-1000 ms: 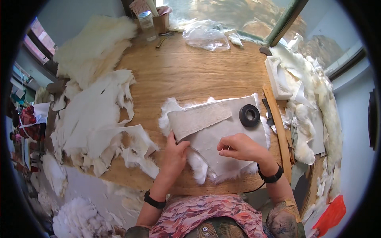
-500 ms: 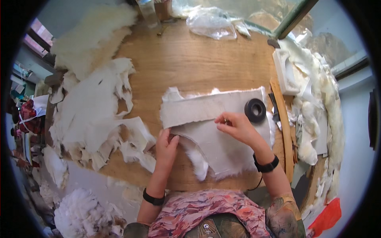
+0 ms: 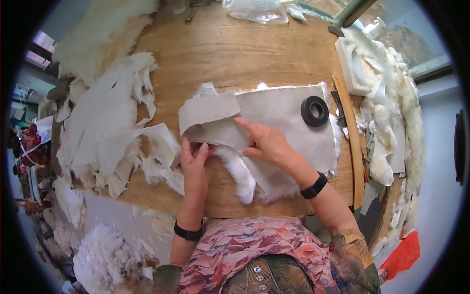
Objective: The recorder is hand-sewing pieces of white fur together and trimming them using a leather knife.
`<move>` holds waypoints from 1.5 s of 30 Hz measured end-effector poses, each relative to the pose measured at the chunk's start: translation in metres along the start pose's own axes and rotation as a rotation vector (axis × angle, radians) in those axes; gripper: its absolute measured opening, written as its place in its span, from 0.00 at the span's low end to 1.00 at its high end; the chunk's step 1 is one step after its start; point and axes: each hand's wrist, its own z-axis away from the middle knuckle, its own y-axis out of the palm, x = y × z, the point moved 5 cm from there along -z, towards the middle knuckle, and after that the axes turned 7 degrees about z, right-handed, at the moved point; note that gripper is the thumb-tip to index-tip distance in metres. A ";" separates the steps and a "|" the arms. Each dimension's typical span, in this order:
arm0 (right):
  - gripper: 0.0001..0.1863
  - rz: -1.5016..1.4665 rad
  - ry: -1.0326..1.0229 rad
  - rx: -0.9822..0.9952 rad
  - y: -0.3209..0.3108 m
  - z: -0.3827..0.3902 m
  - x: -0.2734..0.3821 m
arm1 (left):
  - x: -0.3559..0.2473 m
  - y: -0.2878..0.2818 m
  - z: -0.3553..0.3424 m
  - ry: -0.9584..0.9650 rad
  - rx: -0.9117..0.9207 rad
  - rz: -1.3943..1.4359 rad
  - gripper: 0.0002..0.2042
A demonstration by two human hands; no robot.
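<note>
A white fur piece [image 3: 289,105] lies hide side up on the wooden table, its fluffy edge showing along the borders. Over its left part rests a pale strip [image 3: 210,109], bowed upward so that a gap opens beneath its lower edge. My left hand [image 3: 195,161] is at the left edge of the fur piece, with thumb and fingers closed around the edge below the strip; some fingertips are hidden. My right hand [image 3: 268,142] stretches its index finger to the strip's right end, thumb apart, palm over the hide. A black ring [image 3: 315,111] sits on the right part.
Large pale hides [image 3: 107,108] cover the table's left side. A long wooden strip [image 3: 348,147] lies at the right, beside a white foam block [image 3: 353,68] and heaped fur scraps [image 3: 384,137]. Clear plastic [image 3: 257,11] is at the far edge. A fluffy fur pile [image 3: 105,257] sits lower left.
The pale strip has moved left and bowed up from lying flat. My right hand has moved left, its index finger now stretched out. The whole view has shifted slightly.
</note>
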 end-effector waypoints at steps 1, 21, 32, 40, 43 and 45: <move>0.42 0.006 -0.007 -0.010 0.000 0.000 0.000 | -0.003 -0.001 -0.001 -0.004 -0.036 -0.003 0.31; 0.38 0.027 0.033 -0.095 0.002 0.006 0.000 | -0.007 0.053 -0.016 0.581 0.408 -1.346 0.25; 0.20 0.599 0.931 -0.336 -0.141 0.199 -0.218 | 0.004 0.058 -0.013 0.559 0.306 -1.566 0.28; 0.25 0.476 0.779 -0.373 -0.143 0.212 -0.214 | 0.008 0.047 -0.018 0.527 0.194 -1.472 0.29; 0.25 0.492 0.594 -0.481 -0.174 0.212 -0.174 | 0.004 0.049 -0.014 0.595 0.172 -1.520 0.29; 0.24 0.384 0.309 -0.540 -0.174 0.192 -0.139 | 0.004 0.043 -0.014 0.576 0.136 -1.520 0.29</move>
